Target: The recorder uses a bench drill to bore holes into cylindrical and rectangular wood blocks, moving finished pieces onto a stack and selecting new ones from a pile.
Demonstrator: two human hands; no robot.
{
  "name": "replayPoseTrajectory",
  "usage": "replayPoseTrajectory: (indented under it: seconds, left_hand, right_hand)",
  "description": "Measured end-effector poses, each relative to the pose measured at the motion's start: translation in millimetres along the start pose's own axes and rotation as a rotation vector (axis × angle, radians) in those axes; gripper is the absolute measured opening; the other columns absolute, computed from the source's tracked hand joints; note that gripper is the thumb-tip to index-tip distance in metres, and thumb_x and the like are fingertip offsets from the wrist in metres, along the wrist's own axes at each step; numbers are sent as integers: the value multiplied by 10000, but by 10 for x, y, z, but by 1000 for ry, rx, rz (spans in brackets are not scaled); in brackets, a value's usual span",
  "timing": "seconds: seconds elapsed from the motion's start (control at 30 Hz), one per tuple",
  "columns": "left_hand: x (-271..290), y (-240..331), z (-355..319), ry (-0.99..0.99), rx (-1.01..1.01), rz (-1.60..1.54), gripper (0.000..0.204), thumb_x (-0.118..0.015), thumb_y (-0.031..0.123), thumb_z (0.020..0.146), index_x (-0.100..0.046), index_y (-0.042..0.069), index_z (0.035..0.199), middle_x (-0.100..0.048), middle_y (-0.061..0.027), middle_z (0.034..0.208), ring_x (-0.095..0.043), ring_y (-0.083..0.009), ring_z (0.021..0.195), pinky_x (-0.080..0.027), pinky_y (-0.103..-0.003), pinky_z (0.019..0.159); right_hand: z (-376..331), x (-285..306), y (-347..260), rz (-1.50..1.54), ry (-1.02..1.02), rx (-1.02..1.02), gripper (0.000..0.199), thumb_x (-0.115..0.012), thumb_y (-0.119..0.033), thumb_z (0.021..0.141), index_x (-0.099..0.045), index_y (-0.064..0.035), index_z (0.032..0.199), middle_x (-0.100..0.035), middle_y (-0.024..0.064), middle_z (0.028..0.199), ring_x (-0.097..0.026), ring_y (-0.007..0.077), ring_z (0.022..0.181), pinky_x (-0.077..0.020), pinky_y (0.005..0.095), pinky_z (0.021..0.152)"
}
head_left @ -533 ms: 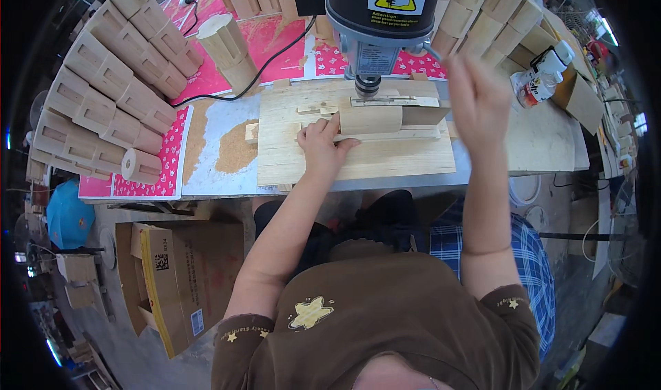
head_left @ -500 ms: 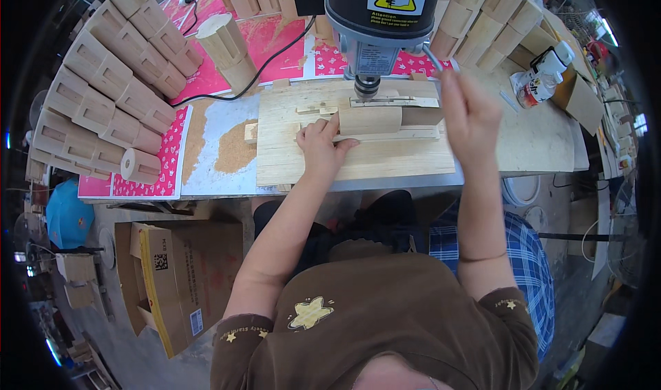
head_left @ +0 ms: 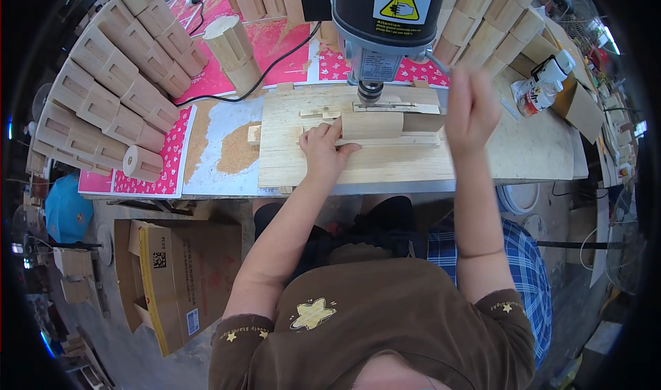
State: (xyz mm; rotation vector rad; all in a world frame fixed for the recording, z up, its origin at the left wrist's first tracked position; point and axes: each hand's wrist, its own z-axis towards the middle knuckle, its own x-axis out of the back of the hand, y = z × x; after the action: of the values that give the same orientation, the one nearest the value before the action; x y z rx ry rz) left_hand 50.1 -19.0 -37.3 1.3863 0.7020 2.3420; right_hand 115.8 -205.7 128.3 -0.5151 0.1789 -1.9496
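A drill press (head_left: 385, 25) stands at the back of the bench, its chuck (head_left: 368, 90) just above a short round wooden block (head_left: 375, 125). The block lies on its side in a wooden jig on a pale board (head_left: 289, 166). My left hand (head_left: 320, 149) grips the block's left end and holds it against the jig. My right hand (head_left: 471, 107) is raised at the right of the machine, where the thin feed lever (head_left: 434, 60) runs behind its fingers.
Rows of hollowed wooden blocks (head_left: 103, 107) fill the left and back of the bench on a pink mat. A sawdust pile (head_left: 237, 156) lies left of the board. A white bottle (head_left: 544, 87) stands at right. An open cardboard box (head_left: 179, 273) sits on the floor.
My right hand has come down and slightly left at the lever. My left hand and the block have stayed in place.
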Motion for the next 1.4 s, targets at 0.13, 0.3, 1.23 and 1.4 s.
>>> replayPoseTrajectory:
  seconds: [0.13,0.3,1.23,1.4]
  left_hand:
    - [6,-58,-12,42,-21,1,572,-770,338,623,-610,133,1133,-559,-25,804,-514,-205,872,-272,-390,878]
    - [1,9,-7,-3,32,-85,624,-804,349,572,-627,102,1117,-559,-21,849,-513,-206,897,-270,-413,892]
    - [3954,-942,-307,448,345,304,476,-841,161,567,-637,-2,965,-489,-112,1194,-514,-215,1089,-475,-321,854]
    - [4296,-1568,47,426,518,563,515,-844,223,526,-665,-29,938,-522,-161,1119,-564,-266,1007,-494,-326,826]
  right_hand:
    - [885,-238,50,-118,-79,-154,267,-503,-232,909,-599,14,874,-552,139,688,-532,238,683,-418,314,614]
    - [982,-415,410,-26,-49,-214,317,-506,-299,901,-591,-3,826,-572,223,709,-573,341,675,-438,379,613]
    - [-967,284,-42,-100,-812,-102,326,-694,-110,689,-558,-6,967,-523,143,845,-465,326,839,-382,386,737]
    - [-996,261,-34,-115,-780,-121,338,-698,-76,672,-558,-13,973,-520,144,839,-468,324,823,-381,390,732]
